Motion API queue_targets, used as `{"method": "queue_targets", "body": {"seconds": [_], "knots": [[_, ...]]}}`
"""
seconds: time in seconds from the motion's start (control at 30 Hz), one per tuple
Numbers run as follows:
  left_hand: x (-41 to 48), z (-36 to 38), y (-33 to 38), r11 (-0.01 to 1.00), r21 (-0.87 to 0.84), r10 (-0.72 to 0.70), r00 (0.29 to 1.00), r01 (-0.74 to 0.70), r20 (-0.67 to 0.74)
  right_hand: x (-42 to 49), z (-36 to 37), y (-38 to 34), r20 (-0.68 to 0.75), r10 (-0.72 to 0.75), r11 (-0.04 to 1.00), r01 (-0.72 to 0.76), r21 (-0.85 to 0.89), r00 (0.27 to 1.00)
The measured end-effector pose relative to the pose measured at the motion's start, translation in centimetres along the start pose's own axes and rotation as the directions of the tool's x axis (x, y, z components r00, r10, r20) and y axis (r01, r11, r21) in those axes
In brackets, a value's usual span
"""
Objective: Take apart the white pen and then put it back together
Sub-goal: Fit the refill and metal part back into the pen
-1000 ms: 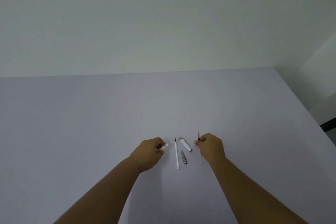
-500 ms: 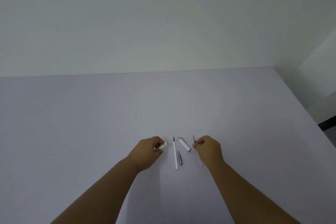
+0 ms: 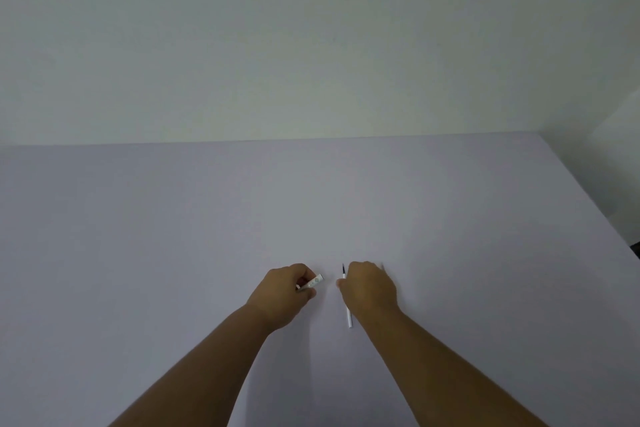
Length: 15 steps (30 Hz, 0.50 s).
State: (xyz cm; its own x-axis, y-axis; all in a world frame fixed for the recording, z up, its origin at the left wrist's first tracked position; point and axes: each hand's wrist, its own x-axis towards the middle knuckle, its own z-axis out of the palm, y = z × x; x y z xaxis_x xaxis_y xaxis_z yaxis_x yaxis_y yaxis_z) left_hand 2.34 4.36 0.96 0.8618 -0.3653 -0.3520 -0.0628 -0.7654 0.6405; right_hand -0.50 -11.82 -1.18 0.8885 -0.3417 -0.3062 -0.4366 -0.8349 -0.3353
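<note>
The white pen lies in parts on the pale table (image 3: 450, 218). My left hand (image 3: 285, 293) is closed on a short white barrel piece (image 3: 314, 281), whose end sticks out to the right of my fingers. A thin white refill with a black tip (image 3: 347, 308) lies lengthwise on the table, and the thumb of my right hand (image 3: 370, 288) touches its upper part. My right hand is curled knuckles-up over the spot just right of the refill, hiding whatever is beneath it. A faint thin tip (image 3: 382, 266) shows past the hand's far right side.
The table's right edge (image 3: 595, 204) slants from the far corner toward the near right. A plain wall (image 3: 311, 45) rises behind the table's far edge.
My right hand has moved left, up against the white refill, and now covers the cap and metal piece that lay beside it. My left hand still holds the barrel piece.
</note>
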Motion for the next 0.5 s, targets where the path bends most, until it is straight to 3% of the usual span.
{"method": "queue_targets", "body": {"seconds": [0.3, 0.4, 0.5], "knots": [[-0.3, 0.0, -0.8, 0.999, 0.019, -0.033, 0.999, 0.033, 0.009, -0.3, 0.4, -1.2, 0.035, 0.030, 0.997, -0.032, 0.070, 0.999], [-0.4, -0.1, -0.6, 0.999, 0.043, -0.030, 0.999, 0.029, 0.011, -0.6, -0.8, -1.3, -0.026, 0.067, 0.938, -0.055, 0.343, 0.997], [-0.4, -0.2, -0.1, 0.999, 0.041, -0.027, 1.000, 0.026, 0.012, -0.5, -2.5, -1.0, -0.110, 0.189, 0.762, -0.075, 0.643, 0.976]]}}
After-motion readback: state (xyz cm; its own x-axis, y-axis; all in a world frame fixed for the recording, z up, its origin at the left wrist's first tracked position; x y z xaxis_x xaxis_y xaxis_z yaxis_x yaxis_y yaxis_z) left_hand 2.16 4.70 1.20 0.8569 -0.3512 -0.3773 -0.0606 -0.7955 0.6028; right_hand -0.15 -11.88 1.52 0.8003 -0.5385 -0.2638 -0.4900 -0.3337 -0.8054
